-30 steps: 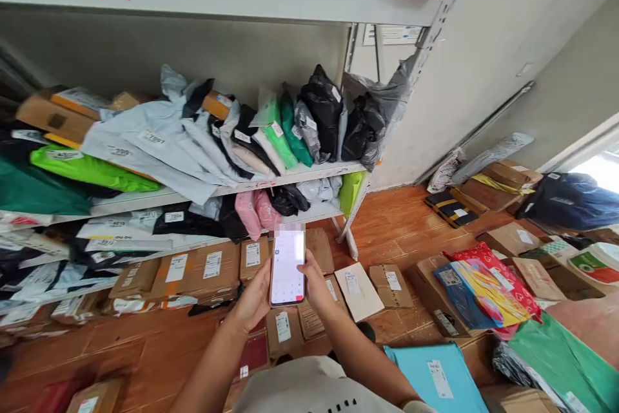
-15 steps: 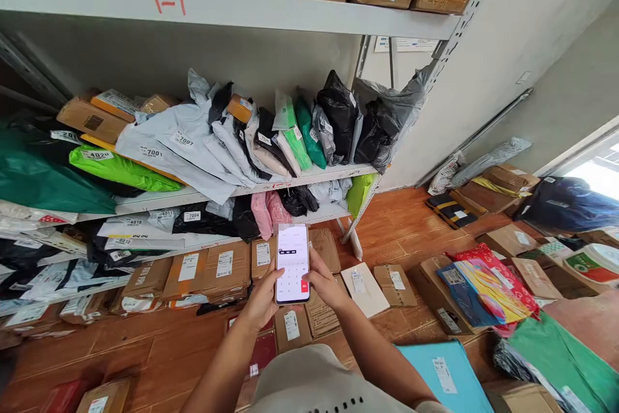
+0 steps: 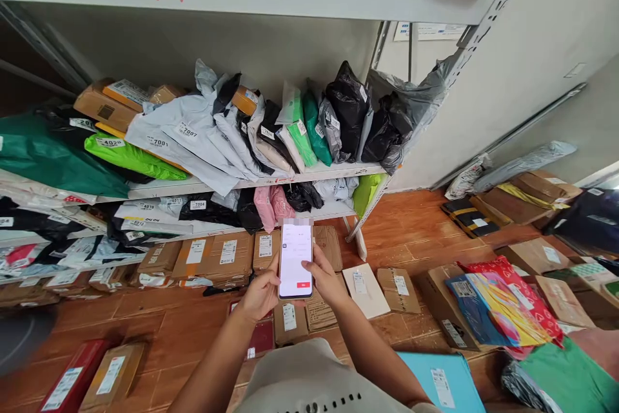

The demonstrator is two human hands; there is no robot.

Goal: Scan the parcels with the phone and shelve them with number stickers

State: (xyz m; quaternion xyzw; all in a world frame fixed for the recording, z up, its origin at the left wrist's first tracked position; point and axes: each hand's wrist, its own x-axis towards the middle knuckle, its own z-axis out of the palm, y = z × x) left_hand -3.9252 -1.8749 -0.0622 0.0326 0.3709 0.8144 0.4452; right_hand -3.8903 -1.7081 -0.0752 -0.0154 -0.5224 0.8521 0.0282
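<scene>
On the reddish-brown wooden floor (image 3: pixel 178 332) at far left, a long red box (image 3: pixel 75 374) just beside a small brown cardboard box (image 3: pixel 116 377), both label up, presumably for easy reading. Above, on a white metal shelf (image 3: pixel 333 174), a bulky dark green plastic parcel (image 3: pixel 58 154), a lime green plastic parcel (image 3: pixel 140 160), then white plastic mailers (image 3: pixel 178 142) numbered 7001 and 7007, leaning slantwise together, probably to save width with numbers outward. Beneath, brown cardboard boxes (image 3: pixel 215 261) in a row.

At centre, left hand (image 3: pixel 261 290) clamped on the left edge of a slim smartphone with a lit pale screen (image 3: pixel 294 261). Held low before a beige shirt (image 3: pixel 300 374), screen up, apparently for a clear view from above. Right hand (image 3: pixel 329 281) clamped on the opposite edge, thumb over the screen; cannot tell from this angle whether touching it.

Farther right, a lumpy black plastic bag (image 3: pixel 345 113), upright on the shelf, seemingly propped by neighbours. Below, a flat white parcel (image 3: pixel 373 297); then a flat turquoise parcel (image 3: pixel 459 384) and a large brown carton (image 3: pixel 442 303), likely a handy base for the blue-and-yellow packet (image 3: pixel 493 313) and red heart-patterned bag (image 3: pixel 534 307) on top.
</scene>
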